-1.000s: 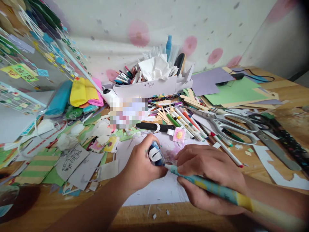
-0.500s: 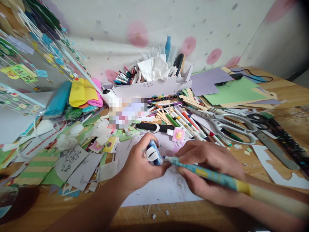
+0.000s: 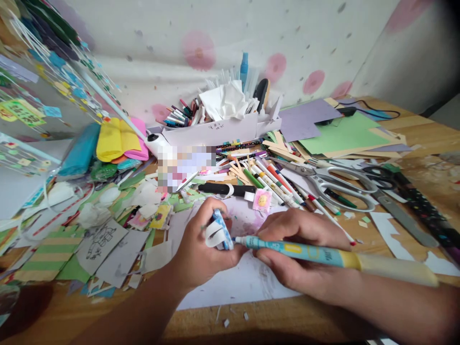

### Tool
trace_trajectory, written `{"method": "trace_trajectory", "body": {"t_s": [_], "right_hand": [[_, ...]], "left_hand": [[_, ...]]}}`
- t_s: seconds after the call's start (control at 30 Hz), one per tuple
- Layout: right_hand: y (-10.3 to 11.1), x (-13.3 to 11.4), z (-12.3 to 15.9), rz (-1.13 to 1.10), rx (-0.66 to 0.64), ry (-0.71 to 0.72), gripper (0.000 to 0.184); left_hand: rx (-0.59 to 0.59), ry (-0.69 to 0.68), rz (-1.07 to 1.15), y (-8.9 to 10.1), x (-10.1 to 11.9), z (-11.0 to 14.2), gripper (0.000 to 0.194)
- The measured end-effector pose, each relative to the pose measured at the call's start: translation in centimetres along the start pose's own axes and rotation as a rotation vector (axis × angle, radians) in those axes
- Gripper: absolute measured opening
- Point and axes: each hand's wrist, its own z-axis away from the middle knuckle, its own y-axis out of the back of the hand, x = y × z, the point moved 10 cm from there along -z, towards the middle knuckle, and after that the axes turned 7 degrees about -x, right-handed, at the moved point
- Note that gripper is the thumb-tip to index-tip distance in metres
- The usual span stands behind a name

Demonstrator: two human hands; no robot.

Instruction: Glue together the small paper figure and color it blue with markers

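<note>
My left hand [image 3: 201, 249] is closed round a small blue-and-white paper piece [image 3: 218, 232], held upright between thumb and fingers. My right hand [image 3: 298, 254] grips a long blue and yellow pen [image 3: 323, 256], lying almost level, with its tip touching the paper piece. Both hands hover over a white sheet [image 3: 237, 282] with pink smudges at the front of the wooden table [image 3: 431, 139].
Large scissors [image 3: 338, 184] and several markers [image 3: 273, 179] lie just beyond my right hand. A white box of pens and tissue [image 3: 223, 127] stands at the back. Paper scraps [image 3: 108, 244] crowd the left; coloured sheets [image 3: 341, 134] lie far right.
The pen has swung from pointing down-right to nearly level. My left hand has turned the paper piece and shifted slightly left with it.
</note>
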Motion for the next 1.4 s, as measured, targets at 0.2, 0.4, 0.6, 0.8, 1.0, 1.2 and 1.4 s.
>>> {"method": "trace_trajectory", "body": {"t_s": [0.2, 0.4, 0.6, 0.8, 1.0, 1.2, 1.4], "right_hand": [[-0.2, -0.1, 0.0, -0.028, -0.018, 0.018, 0.013], [-0.5, -0.4, 0.0, -0.028, -0.064, 0.038, 0.015], [-0.4, -0.3, 0.1, -0.022, -0.050, 0.029, 0.014], [-0.3, -0.8, 0.1, -0.012, -0.029, 0.085, 0.014], [-0.5, -1.0, 0.2, 0.024, -0.059, 0.109, 0.015], [-0.7, -1.0, 0.2, 0.015, -0.073, 0.126, 0.016], [-0.7, -1.5, 0.2, 0.003, -0.091, 0.161, 0.017]], "left_hand": [[0.008, -0.029, 0.023, 0.2, 0.3, 0.0, 0.041], [-0.007, -0.031, 0.036, 0.0, 0.3, 0.0, 0.043], [-0.008, -0.052, 0.014, -0.2, 0.6, 0.1, 0.043], [-0.013, -0.095, -0.023, -0.3, 1.0, 0.1, 0.042], [-0.018, -0.103, -0.016, -0.2, 0.9, 0.3, 0.045], [-0.006, -0.132, -0.081, -0.2, 1.3, 0.3, 0.045], [-0.035, -0.122, -0.053, -0.5, 1.2, 0.3, 0.044]]}}
